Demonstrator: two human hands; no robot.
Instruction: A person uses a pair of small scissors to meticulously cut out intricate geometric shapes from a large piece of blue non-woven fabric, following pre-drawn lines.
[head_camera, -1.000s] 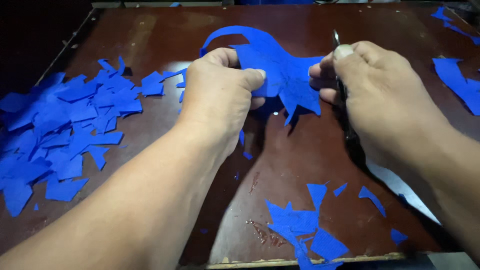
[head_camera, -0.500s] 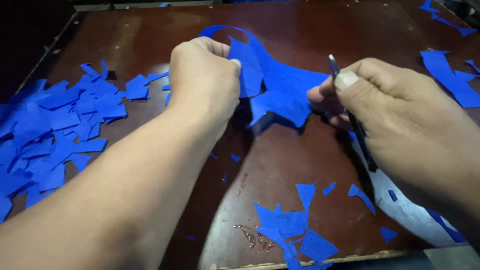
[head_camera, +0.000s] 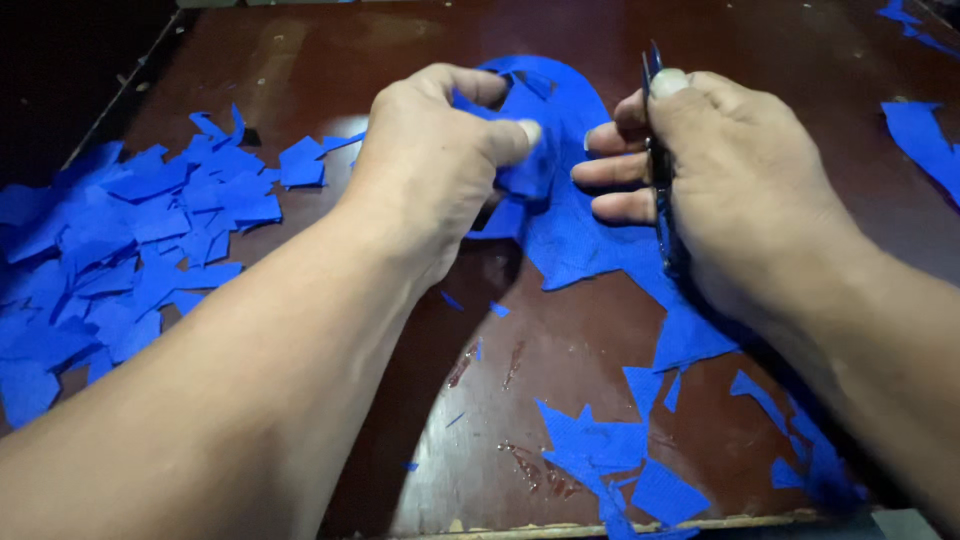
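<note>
Blue sheet (head_camera: 580, 235), jagged-edged and curling, pinched by left hand (head_camera: 440, 165).

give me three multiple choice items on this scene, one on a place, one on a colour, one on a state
1. Where does the big heap of cut scraps lie?
A. left side of the table
B. far right corner
C. on the floor

2. What colour is the sheet being handled?
A. red
B. blue
C. yellow

3. What is the right hand doing?
A. resting flat and open
B. gripping a thin dark tool
C. holding a cup

Answers:
1 A, the heap sits left of the left hand on the brown table.
2 B, the sheet and scraps are all blue.
3 B, its fingers close round a slim tool with the tip sticking up.
</note>
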